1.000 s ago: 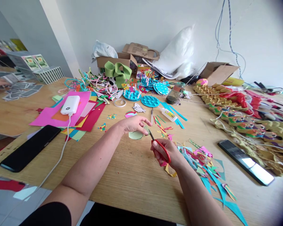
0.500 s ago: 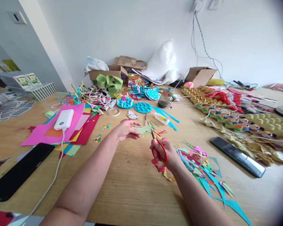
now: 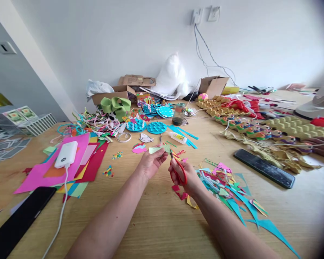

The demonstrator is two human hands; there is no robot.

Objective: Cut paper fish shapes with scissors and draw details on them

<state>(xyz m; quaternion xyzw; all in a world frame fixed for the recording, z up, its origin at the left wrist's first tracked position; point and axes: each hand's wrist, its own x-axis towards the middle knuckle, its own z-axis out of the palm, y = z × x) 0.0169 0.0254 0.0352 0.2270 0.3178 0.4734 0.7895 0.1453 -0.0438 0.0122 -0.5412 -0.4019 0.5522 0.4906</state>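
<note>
My left hand (image 3: pixel 151 163) pinches a small pale green paper piece (image 3: pixel 159 149) and holds it lifted above the wooden table (image 3: pixel 151 219). My right hand (image 3: pixel 185 176) grips red-handled scissors (image 3: pixel 177 169) whose blades point up at the paper's right edge. Both hands are close together at the middle of the table. Just right of my right hand lies a heap of coloured paper scraps (image 3: pixel 226 187).
A white power bank (image 3: pixel 66 154) rests on pink and red paper sheets (image 3: pixel 56 165), its cable running to a black phone (image 3: pixel 18 221) at the left. Another dark phone (image 3: pixel 264 168), a glue bottle (image 3: pixel 178 137), teal discs (image 3: pixel 156 127), egg-carton crafts (image 3: pixel 272 133), boxes and a fan (image 3: pixel 318 104) crowd the far side.
My left hand picked the green paper up off the table and brought it toward the scissors. The camera tilted upward, showing more wall and the fan.
</note>
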